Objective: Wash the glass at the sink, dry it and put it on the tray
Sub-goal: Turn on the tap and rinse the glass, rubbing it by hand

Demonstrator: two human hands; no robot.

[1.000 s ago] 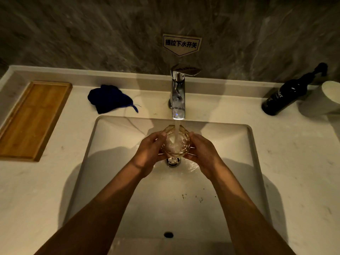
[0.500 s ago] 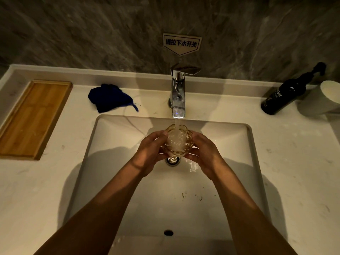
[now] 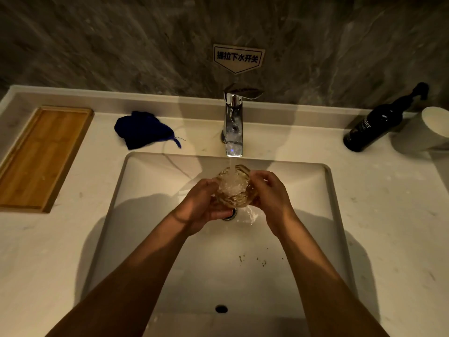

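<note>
You are gripping the glass with your left hand and right hand, rinsing it under the tap. Drying is coming next, so you are needing the blue cloth on the bench.

Tap shiny chrome metal; tray matt wood; glass clear, faceted; cloth soft fabric; bench smooth stone-look.

A sink is set into the middle of the desk, with a tap mounted behind it. A glass is held over the basin beneath the tap, between the left hand and the right hand. A tray is placed at far left, a cloth between tray and tap. A bottle and cup are seen at far right.
</note>
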